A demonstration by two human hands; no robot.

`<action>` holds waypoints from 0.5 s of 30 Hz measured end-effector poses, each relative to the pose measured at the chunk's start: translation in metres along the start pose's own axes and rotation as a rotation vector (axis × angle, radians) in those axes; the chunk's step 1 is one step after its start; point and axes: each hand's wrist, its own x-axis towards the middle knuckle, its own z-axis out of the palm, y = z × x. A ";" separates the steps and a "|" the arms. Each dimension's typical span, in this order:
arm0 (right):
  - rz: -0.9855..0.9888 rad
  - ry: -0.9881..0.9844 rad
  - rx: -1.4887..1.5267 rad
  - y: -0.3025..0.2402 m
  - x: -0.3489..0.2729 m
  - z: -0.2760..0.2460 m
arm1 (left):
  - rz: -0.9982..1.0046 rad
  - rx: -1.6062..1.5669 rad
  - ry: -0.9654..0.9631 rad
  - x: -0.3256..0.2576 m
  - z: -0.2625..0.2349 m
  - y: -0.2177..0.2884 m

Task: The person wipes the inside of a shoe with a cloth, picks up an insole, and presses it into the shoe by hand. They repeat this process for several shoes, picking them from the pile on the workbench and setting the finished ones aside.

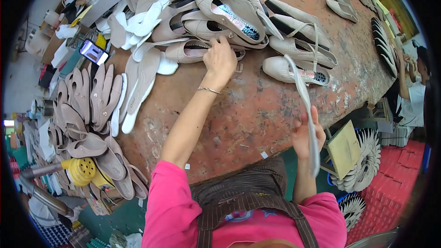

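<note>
My left hand [220, 59] reaches into the pile of beige flat shoes on the worktable. Its fingers are bent down over the rim of a beige shoe [180, 51] at the pile's near edge and look closed on it; the fingertips are partly hidden. My right hand [304, 134], near the table's front edge, holds a pale grey insole [305, 96] upright, seen almost edge-on. Beyond the insole lies a single beige shoe [280, 68] with a dark dotted lining inside. A strapped beige shoe [303, 48] rests just behind it.
Insoles [142, 85] lie left of the pile, with a lit phone [94, 52] behind. More shoes [102, 96] crowd the left side near a yellow nozzle [81, 171]. Red crates [390, 188] stand at right, beside a small yellow-topped stool [344, 150]. Another person [413, 101] sits at far right.
</note>
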 end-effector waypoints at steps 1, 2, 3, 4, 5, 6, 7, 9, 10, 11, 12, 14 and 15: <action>-0.002 0.010 -0.001 -0.003 -0.009 -0.012 | 0.001 -0.003 -0.010 -0.005 0.007 0.004; -0.062 0.012 -0.043 -0.004 -0.017 -0.023 | -0.011 -0.058 -0.027 -0.013 0.011 0.008; -0.118 0.013 -0.079 -0.003 -0.023 -0.026 | -0.026 -0.106 -0.043 -0.024 0.012 0.006; -0.091 -0.009 -0.110 -0.004 -0.023 -0.028 | -0.031 -0.123 0.008 -0.034 0.012 0.005; -0.096 0.036 -0.221 -0.002 -0.022 -0.027 | -0.036 -0.114 0.002 -0.037 0.022 -0.005; -0.038 -0.042 -0.273 0.001 -0.017 -0.028 | 0.111 -0.142 0.146 -0.039 0.031 -0.029; 0.012 -0.113 -0.330 0.000 -0.013 -0.029 | 0.267 -0.176 0.281 -0.041 0.029 -0.039; 0.075 0.093 -0.350 -0.002 -0.018 -0.028 | 0.232 -0.263 0.233 -0.057 0.010 -0.054; 0.053 0.130 -0.410 -0.004 -0.018 -0.025 | 0.241 -0.295 0.207 -0.070 -0.009 -0.061; 0.030 0.172 -0.470 -0.003 -0.015 -0.023 | 0.253 -0.331 0.176 -0.085 -0.027 -0.068; 0.096 0.150 -0.548 -0.008 -0.015 -0.030 | 0.239 -0.321 0.160 -0.100 -0.047 -0.078; 0.145 0.301 -0.539 -0.006 -0.013 -0.026 | 0.239 -0.378 0.041 -0.134 -0.079 -0.098; 0.002 0.323 -0.532 0.018 0.001 0.009 | 0.208 -0.366 0.025 -0.148 -0.088 -0.108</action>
